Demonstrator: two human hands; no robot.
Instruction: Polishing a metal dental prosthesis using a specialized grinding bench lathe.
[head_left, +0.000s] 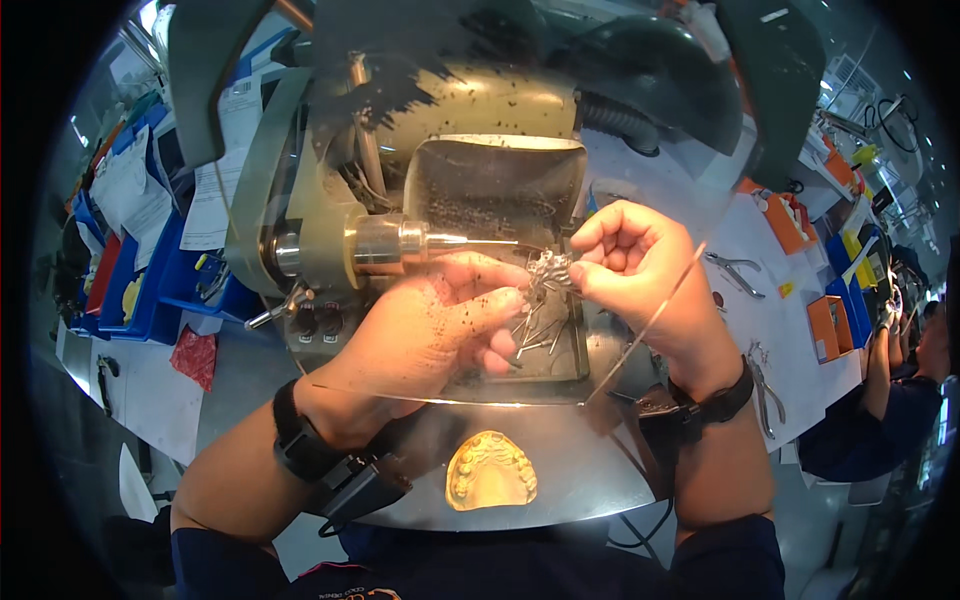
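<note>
My left hand (425, 318) and my right hand (638, 272) pinch a small silvery metal dental framework (548, 268) between their fingertips. The piece is held at the tip of a thin tool (485, 242) that sticks out from the steel spindle (395, 243) of a bench grinder. Whether metal and tool touch, I cannot tell. Dark specks dot my left hand. Below the fingers, several thin metal rods (543, 335) lie in the grinder's tray (572, 355). A yellow dental model (490, 472) of a jaw rests on the bench in front of me.
A clear shield (480, 403) spans over my hands. Blue bins (150, 290) and a red packet (194, 358) lie to the left. On the right are pliers (735, 274), more pliers (765, 390), an orange box (830, 328) and a co-worker's arm (878, 370).
</note>
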